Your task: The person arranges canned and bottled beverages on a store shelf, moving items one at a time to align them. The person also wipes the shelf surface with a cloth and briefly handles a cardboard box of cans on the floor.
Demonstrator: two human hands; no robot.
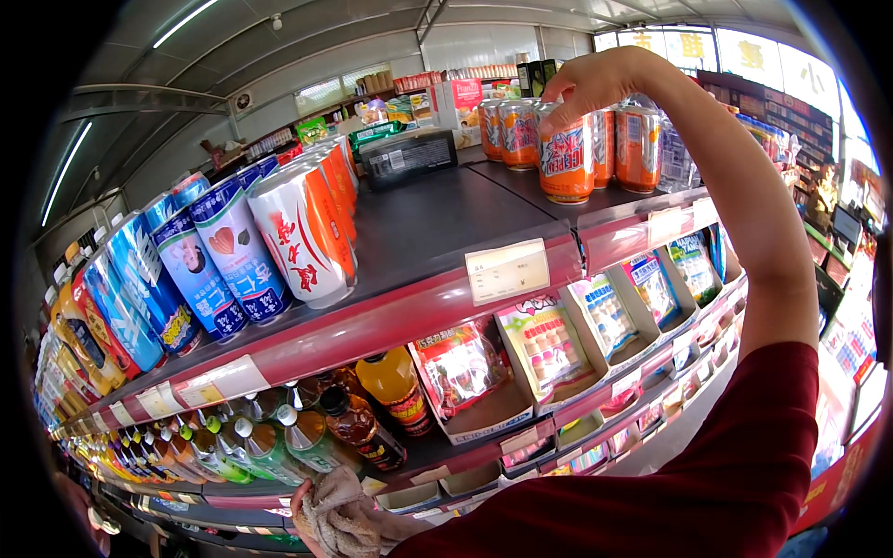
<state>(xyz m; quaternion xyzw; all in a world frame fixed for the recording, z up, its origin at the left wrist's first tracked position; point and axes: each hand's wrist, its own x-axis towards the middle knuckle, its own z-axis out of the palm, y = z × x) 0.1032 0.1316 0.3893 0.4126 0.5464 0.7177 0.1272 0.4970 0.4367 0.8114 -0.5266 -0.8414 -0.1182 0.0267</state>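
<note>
My right hand (600, 80) reaches over the top shelf and grips an orange-and-silver drink can (566, 164) from above by its rim; the can stands upright at the shelf's front edge or just over it. More orange cans (518, 136) stand behind and beside it. At the bottom of the view, my left hand (301, 513) holds a bunched beige cloth (340, 513), which hides most of the hand. Bottles with green labels (310, 436) stand on the lower shelf just above the cloth.
Left on the top shelf (446, 209) are white-and-orange cans (303, 237), blue cans (223, 244) and bottles. A black box (410, 159) lies farther back. Candy bags (551, 345) sit in cardboard trays below. A price-tag holder (508, 270) juts from the red shelf edge. At far left, part of another person shows.
</note>
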